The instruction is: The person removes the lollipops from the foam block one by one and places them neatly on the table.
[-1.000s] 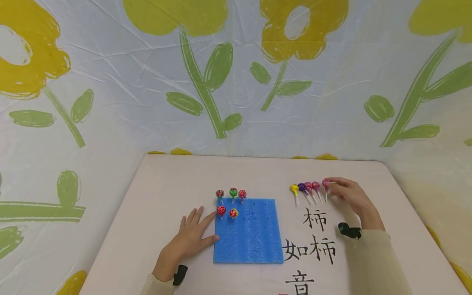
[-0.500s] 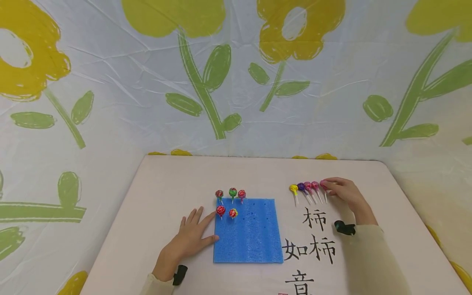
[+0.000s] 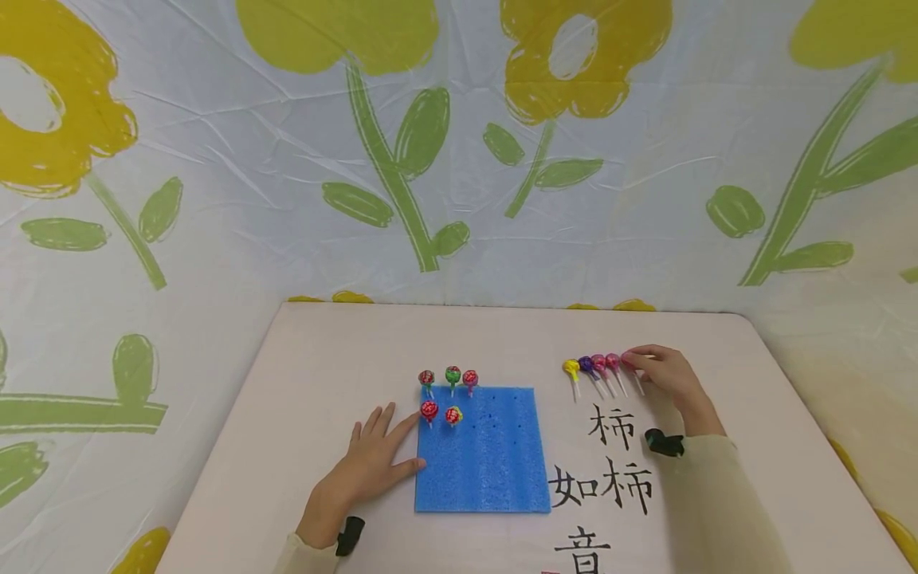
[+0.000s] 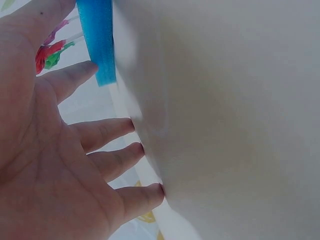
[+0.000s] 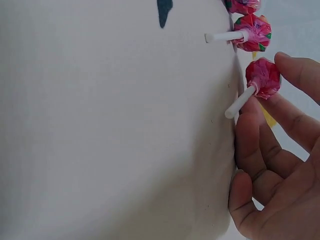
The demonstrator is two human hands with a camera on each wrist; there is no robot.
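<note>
My right hand pinches the wrapped head of a pink lollipop between thumb and forefinger; its white stick points out over the table, and the other fingers curl beneath. Just left of it lie a yellow lollipop, a purple one and two pink lollipops in a slanted row. My left hand rests spread on the table, forefinger and thumb tips against the left edge of a blue foam board. Several lollipops, including a green one and a red one, stand upright in the board's far-left part.
Small dark holes dot the upper right of the board. Black brush characters mark the pale tabletop to the right. Behind and at the sides hangs a flower-print cloth.
My right hand has slid left with the pink lollipop, bringing its head up to the row, and the stick now slants. My left hand has stayed put.
</note>
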